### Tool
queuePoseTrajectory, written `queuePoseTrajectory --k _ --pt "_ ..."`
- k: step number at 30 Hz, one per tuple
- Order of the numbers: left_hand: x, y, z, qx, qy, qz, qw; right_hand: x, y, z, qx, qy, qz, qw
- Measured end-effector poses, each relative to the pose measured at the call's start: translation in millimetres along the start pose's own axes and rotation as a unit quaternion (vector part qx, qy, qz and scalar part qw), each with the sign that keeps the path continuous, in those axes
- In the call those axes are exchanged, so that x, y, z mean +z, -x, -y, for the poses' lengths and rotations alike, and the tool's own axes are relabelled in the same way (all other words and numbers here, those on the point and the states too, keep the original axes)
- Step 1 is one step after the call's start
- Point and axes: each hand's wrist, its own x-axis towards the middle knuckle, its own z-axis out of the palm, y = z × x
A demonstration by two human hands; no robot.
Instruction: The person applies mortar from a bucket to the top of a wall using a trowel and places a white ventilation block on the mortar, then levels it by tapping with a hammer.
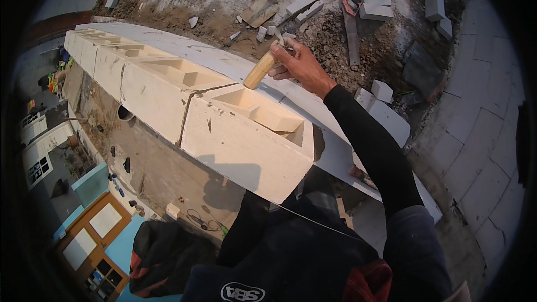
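Observation:
My right hand point(302, 67) grips a wooden-handled trowel point(259, 72) near the metal neck, fingers closed around it. The handle slants down to the left, and its butt end is at the top edge of the row of blocks; I cannot tell if it touches. The trowel's blade is mostly hidden. Below lies the nearest pale block point(246, 145), with hollow recesses along its top. A dark joint separates it from the adjoining block point(151, 96), and more blocks run on to the far left. My left hand is not in view.
A long pale slab point(257, 70) runs behind the blocks. Beyond it, rubble lies on the soil with a red-handled saw point(351, 31) and cut white blocks point(373, 1). Far below on the left are a courtyard floor point(159, 159) and a brown-framed door point(96, 226).

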Motion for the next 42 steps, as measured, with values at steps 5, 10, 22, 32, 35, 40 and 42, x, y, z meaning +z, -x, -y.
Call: queuePoseTrajectory --k 5,10,22,32,35,40,42 --pt "117 -97 23 0.046 0.032 0.066 0.996 -12 -4 14 -0.013 0.021 0.005 1.0" --pt "200 -156 26 0.097 0.079 0.106 0.987 10 -2 7 0.007 0.025 -0.037 0.999" --pt "316 -181 -53 0.406 0.235 -0.101 0.877 52 89 157 -0.227 0.242 -0.056 0.942" --pt "330 -168 -61 0.446 0.13 -0.262 0.846 134 134 180 -0.366 0.49 0.048 0.79" --pt "324 -173 -59 0.412 0.088 -0.274 0.865 141 136 177 -0.369 0.478 0.045 0.796" --pt "325 -172 -58 0.398 0.082 -0.305 0.861 144 136 170 -0.36 0.47 0.048 0.804" --pt "324 -166 -62 0.391 0.095 -0.286 0.869 141 133 167 -0.364 0.488 0.057 0.791"
